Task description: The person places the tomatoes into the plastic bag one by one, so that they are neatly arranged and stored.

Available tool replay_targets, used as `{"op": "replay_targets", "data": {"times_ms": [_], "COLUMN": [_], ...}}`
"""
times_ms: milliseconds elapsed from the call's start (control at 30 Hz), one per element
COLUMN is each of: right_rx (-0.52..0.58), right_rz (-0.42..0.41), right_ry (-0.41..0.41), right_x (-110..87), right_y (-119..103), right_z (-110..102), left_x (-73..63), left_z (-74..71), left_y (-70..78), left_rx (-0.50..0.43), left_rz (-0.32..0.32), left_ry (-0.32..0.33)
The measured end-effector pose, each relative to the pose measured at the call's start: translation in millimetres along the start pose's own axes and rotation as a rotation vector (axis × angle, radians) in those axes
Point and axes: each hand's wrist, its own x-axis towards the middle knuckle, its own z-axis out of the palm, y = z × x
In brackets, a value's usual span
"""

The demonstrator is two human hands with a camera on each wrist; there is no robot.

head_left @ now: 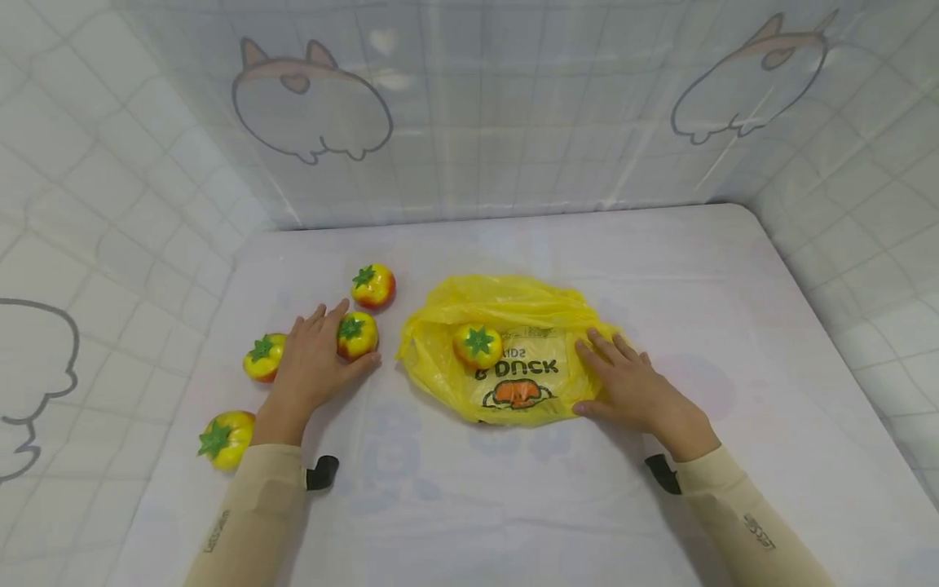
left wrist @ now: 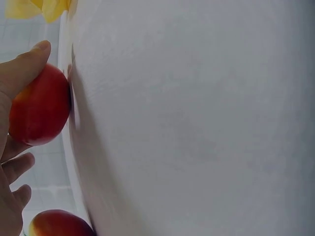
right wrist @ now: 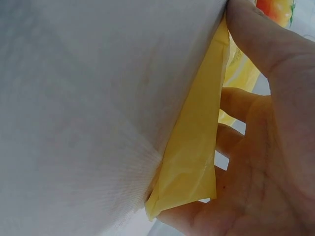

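Observation:
My left hand [head_left: 311, 359] holds a red-and-yellow tomato [head_left: 357, 336] with a green star-shaped top, thumb on one side and fingers on the other. In the left wrist view this tomato [left wrist: 40, 105] shows its red side, close to the table surface. A yellow plastic bag [head_left: 528, 314] with duck lettering lies at the centre, its mouth spread wide. Another tomato [head_left: 478, 346] sits at the bag's mouth. Spread fingers of my right hand [head_left: 634, 387] rest on the bag's right edge; the right wrist view shows a yellow fold [right wrist: 194, 132] against them.
One tomato [head_left: 373, 285] lies just beyond my left hand. Two more, a tomato [head_left: 264, 357] and a tomato [head_left: 229, 439], lie to its left near the table's left edge. The white table [head_left: 469, 522] is enclosed by hanging grid-patterned curtains [head_left: 513, 106] at the back and sides.

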Motion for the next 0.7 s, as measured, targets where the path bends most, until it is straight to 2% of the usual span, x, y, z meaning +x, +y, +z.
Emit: {"op": "replay_targets", "data": {"times_ms": [133,367,700], "right_rx": [-0.003,-0.009,0.002], "right_rz": [-0.001,-0.004,0.008], "right_ry": [-0.006,-0.005,-0.016], "right_x": [-0.9,-0.6,-1.0], "right_y": [0,-1,-1], "right_z": [-1,-3,-3], "left_x": [-2.0,-4.0,-3.1], "left_z": [-0.2,-6.7,-12.3], "left_y": [0.4,3.6,6.2], "left_rx": [-0.001,-0.037,-0.061], "left_rz": [0.005,0.005,0.091], "left_ry": [0.001,0.042,0.169]}}
